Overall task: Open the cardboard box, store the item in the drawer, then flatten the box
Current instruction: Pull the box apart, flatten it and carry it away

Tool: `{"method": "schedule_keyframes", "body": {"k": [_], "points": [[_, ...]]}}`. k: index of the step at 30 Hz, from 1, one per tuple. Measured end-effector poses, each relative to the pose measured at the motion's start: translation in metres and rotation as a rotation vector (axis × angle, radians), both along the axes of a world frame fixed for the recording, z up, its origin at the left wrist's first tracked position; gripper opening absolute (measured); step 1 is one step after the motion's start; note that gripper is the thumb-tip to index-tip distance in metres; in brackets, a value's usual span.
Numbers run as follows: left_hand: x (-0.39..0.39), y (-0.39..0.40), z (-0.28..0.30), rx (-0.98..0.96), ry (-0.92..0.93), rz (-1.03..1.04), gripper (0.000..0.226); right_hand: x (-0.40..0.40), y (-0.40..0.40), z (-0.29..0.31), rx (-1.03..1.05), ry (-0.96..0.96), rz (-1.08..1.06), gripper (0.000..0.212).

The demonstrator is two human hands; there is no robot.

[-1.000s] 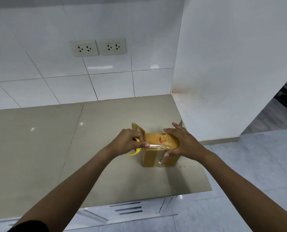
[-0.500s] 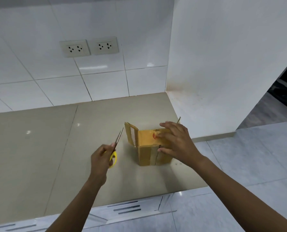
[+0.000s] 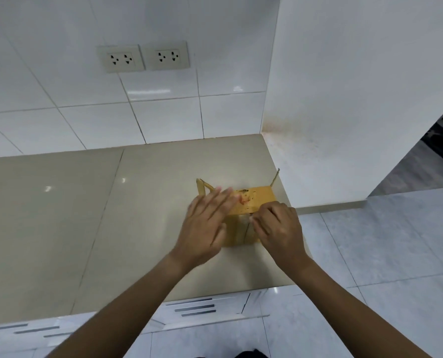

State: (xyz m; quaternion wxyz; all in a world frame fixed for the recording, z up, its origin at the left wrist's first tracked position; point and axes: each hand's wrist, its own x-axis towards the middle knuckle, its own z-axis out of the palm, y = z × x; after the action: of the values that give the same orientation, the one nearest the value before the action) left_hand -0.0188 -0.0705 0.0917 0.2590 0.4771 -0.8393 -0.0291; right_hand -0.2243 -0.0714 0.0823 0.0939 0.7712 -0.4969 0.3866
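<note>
A small yellow-brown cardboard box (image 3: 260, 200) stands on the beige countertop (image 3: 86, 215) near its right end. Its two side flaps stand up, one on the left (image 3: 201, 187) and one on the right (image 3: 276, 177). My left hand (image 3: 204, 226), blurred and with fingers spread flat, lies over the left part of the box top and holds nothing. My right hand (image 3: 279, 228) has its fingers curled on the front right edge of the box top. No scissors show. The inside of the box is hidden.
White drawer fronts (image 3: 194, 307) with dark slot handles sit below the counter's front edge. A white wall (image 3: 344, 99) rises just right of the box. Two power sockets (image 3: 142, 58) are set in the tiled back wall. Grey floor tiles lie to the right.
My left hand held yellow-handled scissors off to the left of the box; now it is back on the box top without them. My right hand slid to the front right edge.
</note>
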Motion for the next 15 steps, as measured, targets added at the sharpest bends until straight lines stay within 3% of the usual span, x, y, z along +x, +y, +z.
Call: {"method": "schedule_keyframes", "body": {"k": [3,6,15], "points": [[-0.024,-0.034,0.022,0.303,0.022,-0.179,0.052,0.001,0.003,-0.005,0.025,-0.076,0.022,0.007],[-0.034,-0.055,0.022,0.531,0.09,-0.152,0.044,0.0,0.006,-0.007,0.075,-0.1,0.06,0.004],[-0.04,-0.069,0.01,0.524,0.053,-0.103,0.055,-0.004,0.016,-0.013,0.073,-0.12,0.056,0.007]]}}
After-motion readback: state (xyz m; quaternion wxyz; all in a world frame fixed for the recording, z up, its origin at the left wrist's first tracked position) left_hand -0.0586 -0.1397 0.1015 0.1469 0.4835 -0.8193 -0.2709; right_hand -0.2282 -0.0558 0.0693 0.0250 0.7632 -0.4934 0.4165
